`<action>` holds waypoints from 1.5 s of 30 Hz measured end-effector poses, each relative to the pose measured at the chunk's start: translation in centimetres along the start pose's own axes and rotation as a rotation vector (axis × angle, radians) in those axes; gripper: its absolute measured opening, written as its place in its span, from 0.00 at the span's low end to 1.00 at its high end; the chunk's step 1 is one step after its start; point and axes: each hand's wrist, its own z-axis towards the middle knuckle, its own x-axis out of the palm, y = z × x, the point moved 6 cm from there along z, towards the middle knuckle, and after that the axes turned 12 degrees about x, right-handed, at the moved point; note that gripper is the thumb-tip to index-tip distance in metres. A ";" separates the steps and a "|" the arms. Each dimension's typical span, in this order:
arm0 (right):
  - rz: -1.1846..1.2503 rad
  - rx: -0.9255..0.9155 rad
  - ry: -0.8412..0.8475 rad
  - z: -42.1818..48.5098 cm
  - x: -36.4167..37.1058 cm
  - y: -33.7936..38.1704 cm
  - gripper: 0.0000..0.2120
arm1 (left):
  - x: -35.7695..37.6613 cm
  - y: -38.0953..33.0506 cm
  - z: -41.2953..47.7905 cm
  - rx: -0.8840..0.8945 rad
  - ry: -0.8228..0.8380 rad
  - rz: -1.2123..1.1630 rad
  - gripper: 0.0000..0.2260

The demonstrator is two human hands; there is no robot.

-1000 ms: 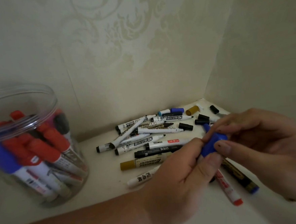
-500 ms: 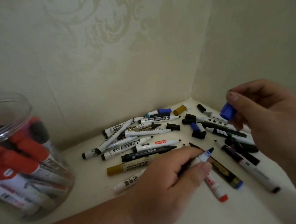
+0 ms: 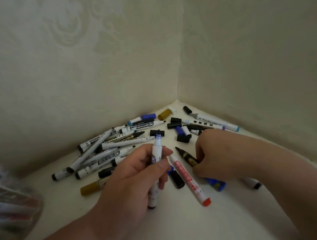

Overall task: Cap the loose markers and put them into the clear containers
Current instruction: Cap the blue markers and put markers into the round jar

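Left fingers (image 3: 147, 156) curl round a white-barrelled marker with bare blue tip (image 3: 157, 145), tip up, tilted away, at the near edge of the heap of loose black, white and gold markers and caps (image 3: 132, 138). Left hand (image 3: 137, 177) reaches in from the heap's near side. Right fingers (image 3: 201, 148) curl down on the heap's right side at a black-and-gold marker (image 3: 186, 156); gripping or only touching, cannot tell. Right hand (image 3: 220, 153) is low there. Blurred clear plastic container (image 3: 9, 201) sits well left of the heap on the cream table (image 3: 179, 221).
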 end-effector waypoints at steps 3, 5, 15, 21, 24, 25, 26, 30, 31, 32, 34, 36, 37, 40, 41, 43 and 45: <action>0.016 0.024 -0.027 0.4 -0.2 -0.4 0.10 | 0.3 -0.2 0.3 0.018 0.009 -0.010 0.04; 0.126 -0.002 -0.089 -0.1 -1.6 -0.7 0.09 | 0.3 -0.2 0.4 0.007 -0.001 -0.039 0.03; 0.460 -0.391 0.087 -3.5 -0.6 3.3 0.09 | -0.5 -0.8 0.2 0.045 -0.067 0.092 0.14; 0.952 -0.413 -0.148 -2.1 -4.5 -0.4 0.23 | 0.8 -2.0 -0.1 0.105 0.047 0.195 0.13; 1.023 -0.533 -0.205 -2.3 -5.1 -0.8 0.21 | 1.2 -2.1 -0.4 0.095 0.105 0.163 0.10; 1.068 -0.556 -0.220 -2.4 -5.3 -1.0 0.18 | 1.3 -2.2 -0.5 0.082 0.122 0.168 0.10; 1.130 -0.568 -0.233 -2.3 -5.5 -1.3 0.15 | 1.4 -2.2 -0.5 0.056 0.141 0.188 0.10; 1.297 -0.580 -0.323 -1.7 -6.2 -2.6 0.17 | 1.9 -1.7 -0.8 -0.037 0.231 0.147 0.11; 1.304 -0.569 -0.343 -1.6 -6.2 -2.8 0.18 | 2.0 -1.5 -0.7 -0.053 0.246 0.157 0.10; 1.306 -0.568 -0.354 -1.5 -6.2 -2.8 0.17 | 1.9 -1.1 -0.6 -0.070 0.254 0.178 0.11; 1.282 -0.594 -0.361 -1.7 -6.0 -2.3 0.15 | 1.7 -0.7 -0.5 -0.103 0.253 0.186 0.13; 1.245 -0.655 -0.351 -2.3 -5.6 -1.4 0.11 | 1.7 -0.6 -0.4 -0.093 0.243 0.135 0.15; 1.233 -0.691 -0.342 -2.6 -5.3 -0.9 0.10 | 1.8 -0.7 -0.4 -0.076 0.237 0.106 0.15; 1.242 -0.756 -0.331 -3.2 -4.6 0.1 0.09 | 1.8 -0.6 -0.4 -0.041 0.214 0.076 0.13; 1.240 -0.766 -0.340 -3.4 -4.5 0.4 0.09 | 1.7 -0.5 -0.4 -0.038 0.214 0.082 0.15; 1.230 -0.802 -0.367 -3.7 -4.3 0.8 0.09 | 1.8 -0.5 -0.4 -0.034 0.229 0.088 0.15; 1.240 -0.834 -0.407 -4.1 -4.3 0.9 0.09 | 1.9 -0.5 -0.5 -0.036 0.234 0.094 0.15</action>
